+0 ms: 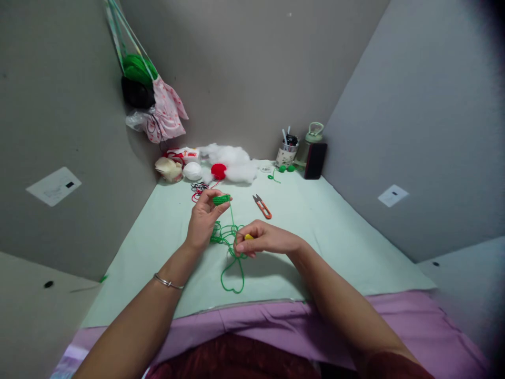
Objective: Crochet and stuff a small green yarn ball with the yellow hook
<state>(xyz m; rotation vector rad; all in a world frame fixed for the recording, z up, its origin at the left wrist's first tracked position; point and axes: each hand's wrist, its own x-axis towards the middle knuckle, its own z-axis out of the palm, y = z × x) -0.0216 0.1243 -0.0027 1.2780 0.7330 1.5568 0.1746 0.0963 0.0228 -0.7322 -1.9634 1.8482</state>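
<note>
Between the thumb and fingers of my left hand [203, 218] is a small green crocheted piece [221, 200], held above the table. A strand of green yarn [232, 290] runs down from the piece to my right hand [262, 238]. My right hand is closed around a tool with a yellow handle [249, 237], which looks like a crochet hook; most of it is hidden by the fingers. Loose loops of the yarn lie on the table under and between both hands. Beyond my right hand lie orange thread snips [263, 207], blades pointing away.
White stuffing [231, 160], a red yarn ball [218, 171] and a white yarn ball [192, 171] sit at the back. A pen cup [286, 156], a bottle [313, 138] and a dark phone [315, 161] stand back right. Bags [168, 108] hang on the left wall. Walls enclose the table.
</note>
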